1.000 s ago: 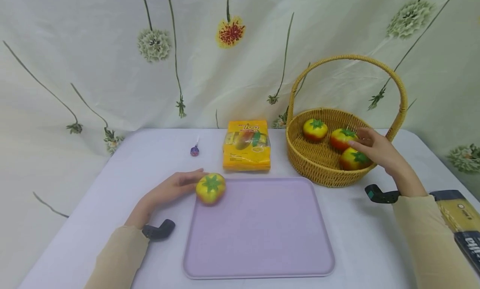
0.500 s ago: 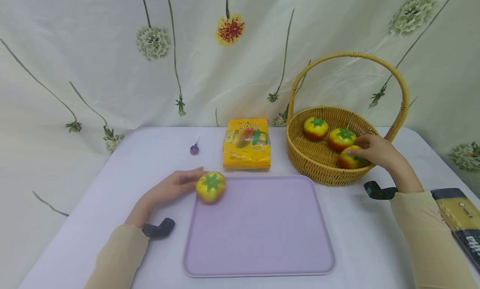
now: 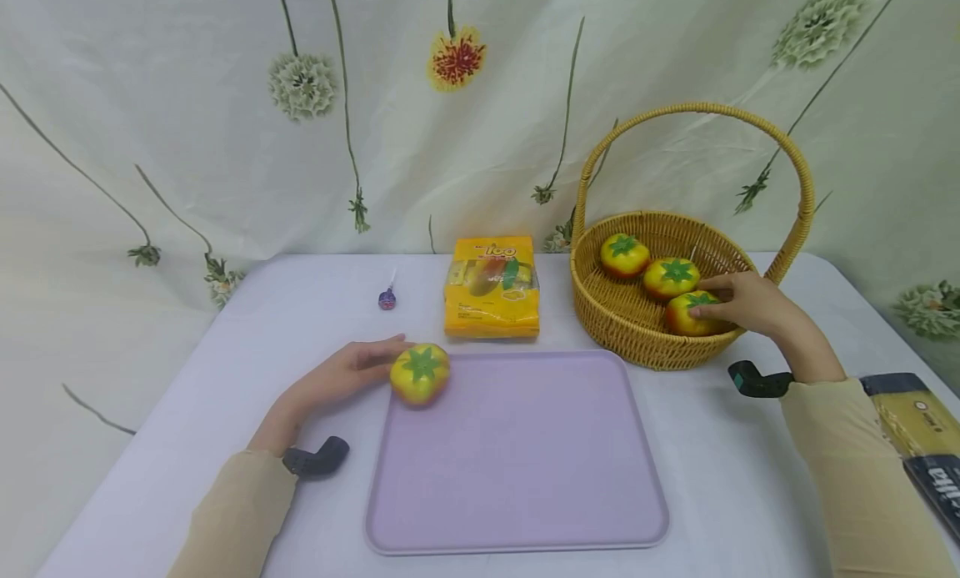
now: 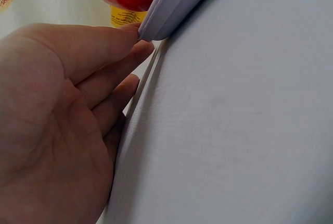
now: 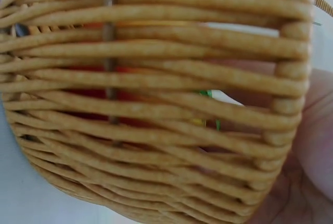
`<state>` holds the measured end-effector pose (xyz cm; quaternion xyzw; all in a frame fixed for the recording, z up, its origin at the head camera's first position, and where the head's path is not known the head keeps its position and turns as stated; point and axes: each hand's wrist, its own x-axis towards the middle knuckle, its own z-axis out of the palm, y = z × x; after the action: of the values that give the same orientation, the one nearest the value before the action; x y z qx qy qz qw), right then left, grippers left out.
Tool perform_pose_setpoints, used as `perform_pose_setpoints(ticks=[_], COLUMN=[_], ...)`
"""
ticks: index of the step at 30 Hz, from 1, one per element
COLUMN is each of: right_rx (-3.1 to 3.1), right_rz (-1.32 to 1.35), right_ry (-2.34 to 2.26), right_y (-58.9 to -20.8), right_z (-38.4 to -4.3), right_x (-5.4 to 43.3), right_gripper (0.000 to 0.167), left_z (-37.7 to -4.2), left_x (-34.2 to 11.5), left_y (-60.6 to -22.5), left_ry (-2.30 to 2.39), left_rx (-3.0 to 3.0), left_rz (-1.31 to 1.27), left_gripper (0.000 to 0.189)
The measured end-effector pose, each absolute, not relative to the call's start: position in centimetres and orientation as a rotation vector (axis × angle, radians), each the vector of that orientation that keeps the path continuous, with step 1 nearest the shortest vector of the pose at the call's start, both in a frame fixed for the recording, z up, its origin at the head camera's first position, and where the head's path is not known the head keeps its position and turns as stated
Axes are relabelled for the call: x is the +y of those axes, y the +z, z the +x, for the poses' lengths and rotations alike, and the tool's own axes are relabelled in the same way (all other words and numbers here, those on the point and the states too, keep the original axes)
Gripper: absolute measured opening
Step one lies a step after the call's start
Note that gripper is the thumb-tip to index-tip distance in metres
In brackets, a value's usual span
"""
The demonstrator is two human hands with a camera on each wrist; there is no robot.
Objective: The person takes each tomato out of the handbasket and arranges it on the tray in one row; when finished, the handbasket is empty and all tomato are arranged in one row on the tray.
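A wicker basket (image 3: 630, 336) at the back right contains several yellow-red persimmons with green leafy tops. My right hand (image 3: 753, 303) reaches over its right rim and grips the nearest persimmon (image 3: 684, 315), thumb in front and fingers behind. In the right wrist view the woven wall (image 5: 156, 83) mostly hides that hold. Another persimmon (image 3: 419, 376) sits on the back left corner of a lilac tray (image 3: 517, 461). Beside that corner my left hand (image 3: 356, 368) rests low, fingers nearly straight. Its thumb (image 4: 112, 47) touches the tray's rim in the left wrist view, below the persimmon.
Behind the tray stands a yellow snack bag (image 3: 492, 299), with a lollipop (image 3: 387, 297) to its left. The basket's tall handle (image 3: 697, 109) arches over the fruit. A gold and dark blue packet (image 3: 918, 424) lies at the right edge. Patterned cloth hangs behind the table.
My right hand has closed round the front persimmon in the basket. The persimmons there have shifted a little to the left. My left hand stays by the tray corner.
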<state>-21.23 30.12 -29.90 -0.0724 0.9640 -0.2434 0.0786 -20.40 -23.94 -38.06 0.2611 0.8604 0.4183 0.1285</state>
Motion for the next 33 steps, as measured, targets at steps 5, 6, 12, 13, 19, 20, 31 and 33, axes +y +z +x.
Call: perform_pose_setpoints(ticks=[5, 6, 12, 13, 19, 20, 31, 33], right_rx=[2.873, 2.868, 2.851, 2.848, 2.851, 2.851, 2.808, 2.793], right_rz=[-0.254, -0.268, -0.356, -0.369, -0.428, -0.43, -0.538, -0.58], right_ry=[-0.762, -0.767, -0.756, -0.755, -0.706, -0.698, -0.694, -0.703], right_y=[-30.02, -30.06, -30.43, -30.5, -30.64, -30.63, -30.74, -30.83], right_z=[-21.24, -21.24, -21.19, -21.17, -20.89, -20.83, -21.23, -21.43], right_x=[30.1, 30.07, 29.84, 29.79, 29.58, 29.56, 29.65, 29.75], right_gripper=[0.065, 0.065, 0.068, 0.068, 0.065, 0.065, 0.057, 0.054], left_z=[-20.45, -20.45, -20.49, -20.5, -20.52, -20.51, -20.62, -20.64], left_x=[-24.02, -24.05, -24.12, -24.11, -23.99, -23.97, -24.03, -24.01], left_y=[-38.08, -38.09, -38.19, -38.2, -38.11, -38.09, -38.24, -38.27], left_ry=[1.204, 1.204, 1.21, 1.21, 1.215, 1.215, 1.21, 1.21], left_rx=[2.514, 2.517, 2.516, 2.513, 2.504, 2.505, 2.496, 2.494], left_rz=[0.755, 0.752, 0.754, 0.757, 0.769, 0.771, 0.786, 0.787], left_gripper=[0.036, 0.036, 0.037, 0.037, 0.037, 0.037, 0.037, 0.037])
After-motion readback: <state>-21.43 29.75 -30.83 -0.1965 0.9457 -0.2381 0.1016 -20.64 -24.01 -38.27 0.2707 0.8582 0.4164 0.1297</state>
